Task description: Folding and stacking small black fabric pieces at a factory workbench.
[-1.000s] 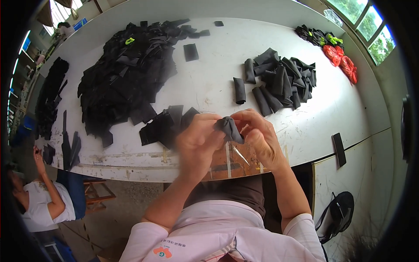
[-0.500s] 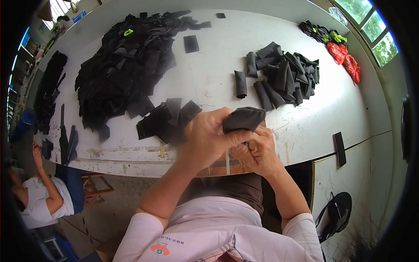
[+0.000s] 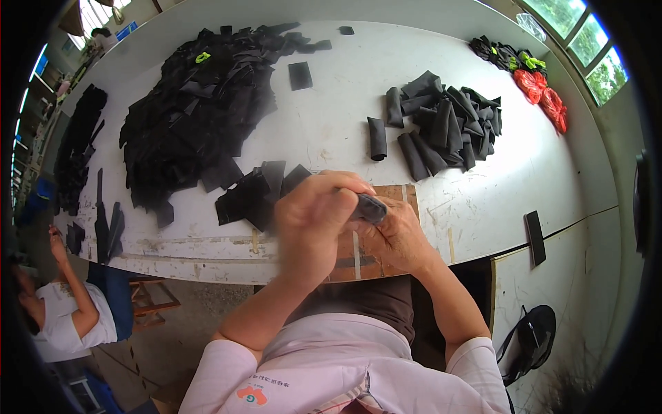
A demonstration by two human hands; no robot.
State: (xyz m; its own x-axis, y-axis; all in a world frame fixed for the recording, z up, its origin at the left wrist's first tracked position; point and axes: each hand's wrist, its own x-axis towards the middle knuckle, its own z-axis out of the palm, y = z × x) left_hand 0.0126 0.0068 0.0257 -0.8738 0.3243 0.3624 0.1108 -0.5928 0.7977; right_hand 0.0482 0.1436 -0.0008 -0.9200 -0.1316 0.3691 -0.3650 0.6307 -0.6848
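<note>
Both of my hands are closed around a black fabric tube point(image 3: 371, 208) over the table's front edge. My left hand point(image 3: 310, 217) wraps it from the left, thumb on top, slightly smeared by motion. From the right, my right hand point(image 3: 405, 238) grips its lower side, the fingertips partly hidden. Only one end of the tube shows between the hands. Just beyond my left hand lies a small heap of flat black pieces point(image 3: 255, 196). Farther right is a pile of black tubes point(image 3: 448, 124), with a single tube point(image 3: 377, 138) lying at its left side.
A large heap of flat black pieces point(image 3: 200, 124) covers the table's left, with a neon-green loop point(image 3: 202, 58) on top. Red plastic bags point(image 3: 541, 93) lie at the back right. A brown board point(image 3: 407, 196) is under my hands. Another person point(image 3: 76, 303) sits at left.
My hands have turned the fabric tube and drawn it lower and slightly left, so less of it shows. My left hand now covers more of it. The piles are unchanged.
</note>
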